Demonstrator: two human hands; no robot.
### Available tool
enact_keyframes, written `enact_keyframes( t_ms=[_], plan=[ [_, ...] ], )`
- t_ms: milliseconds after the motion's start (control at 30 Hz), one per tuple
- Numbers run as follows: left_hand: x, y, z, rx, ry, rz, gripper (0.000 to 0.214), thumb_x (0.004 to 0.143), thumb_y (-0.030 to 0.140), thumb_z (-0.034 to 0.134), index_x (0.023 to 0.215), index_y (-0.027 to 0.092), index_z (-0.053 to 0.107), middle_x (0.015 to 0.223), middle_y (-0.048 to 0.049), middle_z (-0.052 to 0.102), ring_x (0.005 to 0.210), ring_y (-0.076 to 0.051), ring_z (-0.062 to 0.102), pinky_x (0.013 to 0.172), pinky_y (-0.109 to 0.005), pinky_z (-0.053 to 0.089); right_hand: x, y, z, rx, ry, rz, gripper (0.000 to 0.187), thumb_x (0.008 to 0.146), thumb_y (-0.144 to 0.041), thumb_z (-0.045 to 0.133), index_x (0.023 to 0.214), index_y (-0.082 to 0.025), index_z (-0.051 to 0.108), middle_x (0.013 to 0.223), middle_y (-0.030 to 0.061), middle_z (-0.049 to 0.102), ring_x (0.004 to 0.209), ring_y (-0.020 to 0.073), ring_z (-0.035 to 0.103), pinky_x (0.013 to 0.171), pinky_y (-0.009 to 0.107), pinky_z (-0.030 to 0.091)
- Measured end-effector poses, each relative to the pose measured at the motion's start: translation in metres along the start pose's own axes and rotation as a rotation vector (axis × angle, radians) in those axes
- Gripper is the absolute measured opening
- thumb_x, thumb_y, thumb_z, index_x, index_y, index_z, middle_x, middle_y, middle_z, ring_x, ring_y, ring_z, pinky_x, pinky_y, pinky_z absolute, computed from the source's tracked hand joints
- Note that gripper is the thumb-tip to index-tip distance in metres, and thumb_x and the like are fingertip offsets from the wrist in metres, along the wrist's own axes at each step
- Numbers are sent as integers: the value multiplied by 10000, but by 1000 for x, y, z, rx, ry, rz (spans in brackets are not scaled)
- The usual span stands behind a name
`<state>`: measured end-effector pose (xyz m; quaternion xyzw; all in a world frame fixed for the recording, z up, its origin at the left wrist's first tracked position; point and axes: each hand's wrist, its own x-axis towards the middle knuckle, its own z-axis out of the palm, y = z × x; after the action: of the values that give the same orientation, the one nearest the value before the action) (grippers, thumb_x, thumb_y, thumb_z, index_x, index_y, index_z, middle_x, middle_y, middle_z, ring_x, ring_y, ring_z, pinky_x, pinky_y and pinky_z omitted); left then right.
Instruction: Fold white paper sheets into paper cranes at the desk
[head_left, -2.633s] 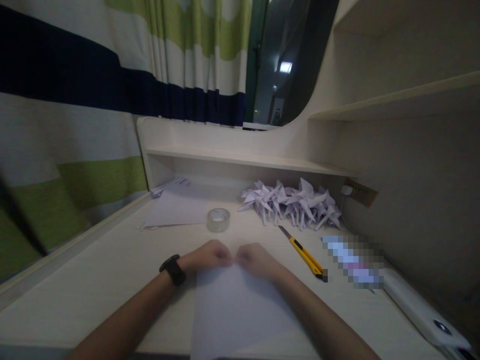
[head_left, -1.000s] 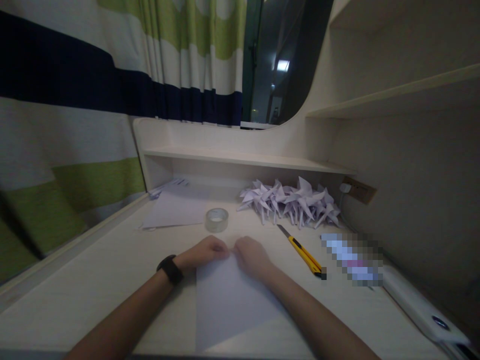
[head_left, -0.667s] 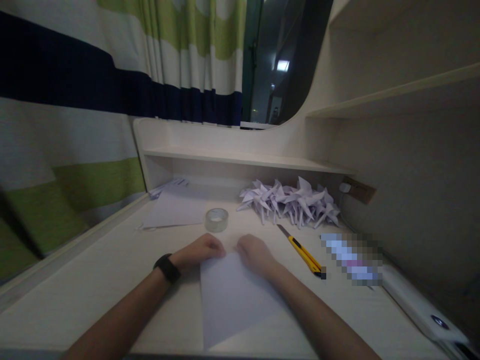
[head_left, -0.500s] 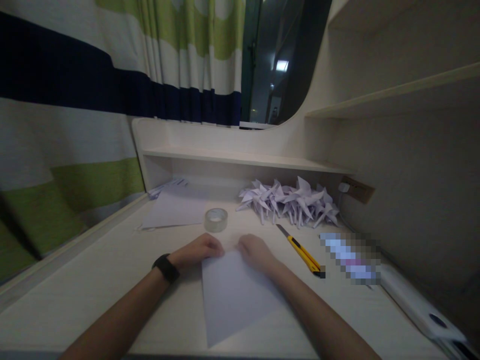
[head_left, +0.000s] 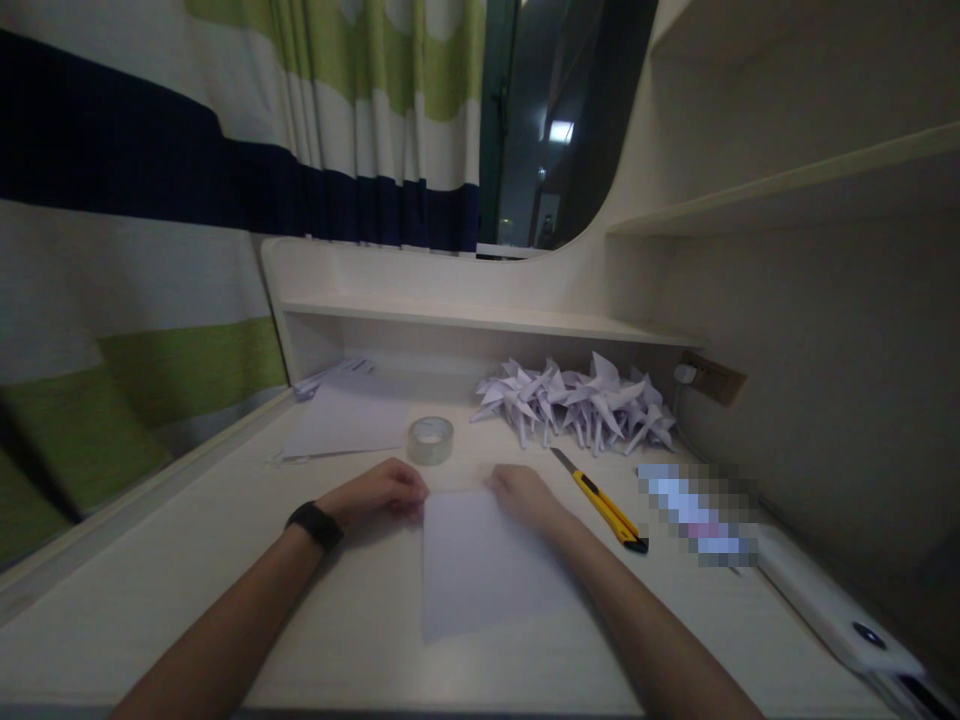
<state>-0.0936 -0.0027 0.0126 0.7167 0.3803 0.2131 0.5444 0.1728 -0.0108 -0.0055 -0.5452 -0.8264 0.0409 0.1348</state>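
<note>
A white sheet of paper [head_left: 480, 565] lies flat on the pale desk [head_left: 225, 560] in front of me. My left hand [head_left: 379, 490], with a black band on its wrist, pinches the sheet's far left corner with curled fingers. At the far right corner my right hand [head_left: 523, 495] has its fingers closed on the sheet. Both forearms reach in from the near edge.
A roll of clear tape [head_left: 430, 440] sits just beyond my hands. Several folded paper cranes [head_left: 577, 402] are heaped at the back under a shelf. A yellow utility knife [head_left: 600, 499] lies to the right, loose sheets [head_left: 349, 420] at back left, a white device [head_left: 832, 610] far right.
My hands have moved apart from the middle of the sheet's far edge to its two far corners. The sheet now lies squarer and a little further from me.
</note>
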Motion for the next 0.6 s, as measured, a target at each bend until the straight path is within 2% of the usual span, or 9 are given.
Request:
enact_keyframes(
  t_ms=[67, 200, 233, 300, 400, 467, 600],
  plan=[
    [3, -4, -1, 0, 105, -8, 278, 749, 354, 611, 605, 117, 629, 569, -52, 607, 515, -124, 477, 505, -253, 318, 0, -1, -1, -16, -17, 27, 264, 950, -261, 426, 885, -142, 653, 912, 111, 703, 839, 183, 626, 693, 243, 344],
    [12, -8, 5, 123, 428, -16, 346, 765, 440, 582, 634, 122, 619, 574, -41, 596, 504, -127, 463, 496, -251, 322, -2, -10, -1, -51, -50, 45, 283, 953, -287, 413, 911, -142, 652, 932, 124, 705, 856, 199, 640, 693, 254, 356],
    [15, -8, 8, 159, 457, -8, 370, 778, 464, 561, 667, 119, 631, 601, -47, 611, 515, -133, 476, 498, -250, 327, -3, -12, -1, -55, -55, 44, 294, 955, -296, 405, 913, -141, 652, 933, 127, 706, 857, 203, 642, 688, 257, 359],
    [18, -8, 14, 255, 396, 56, 406, 804, 489, 526, 713, 114, 654, 656, -55, 637, 560, -147, 512, 524, -251, 342, -4, -18, 0, -57, -55, 24, 313, 959, -308, 389, 918, -142, 651, 935, 129, 706, 855, 208, 645, 681, 262, 361],
    [21, -9, 22, 444, 169, 195, 393, 816, 458, 535, 690, 116, 681, 649, -35, 639, 607, -148, 527, 566, -243, 340, -7, -26, 1, -49, -55, -19, 315, 952, -314, 393, 921, -144, 656, 926, 125, 707, 844, 209, 647, 665, 262, 358],
    [22, -10, 25, 529, 68, 238, 375, 818, 427, 544, 664, 116, 687, 597, -17, 614, 583, -135, 506, 553, -235, 320, -9, -30, 2, -37, -53, -41, 307, 941, -315, 412, 912, -142, 664, 909, 122, 709, 830, 207, 648, 652, 260, 355],
    [22, -12, 27, 543, 26, 281, 342, 834, 389, 536, 704, 120, 701, 616, -19, 635, 596, -132, 519, 571, -225, 341, -10, -33, 3, 53, -57, -79, 277, 912, -282, 456, 851, -137, 684, 855, 110, 713, 770, 190, 635, 633, 256, 352]
  ],
)
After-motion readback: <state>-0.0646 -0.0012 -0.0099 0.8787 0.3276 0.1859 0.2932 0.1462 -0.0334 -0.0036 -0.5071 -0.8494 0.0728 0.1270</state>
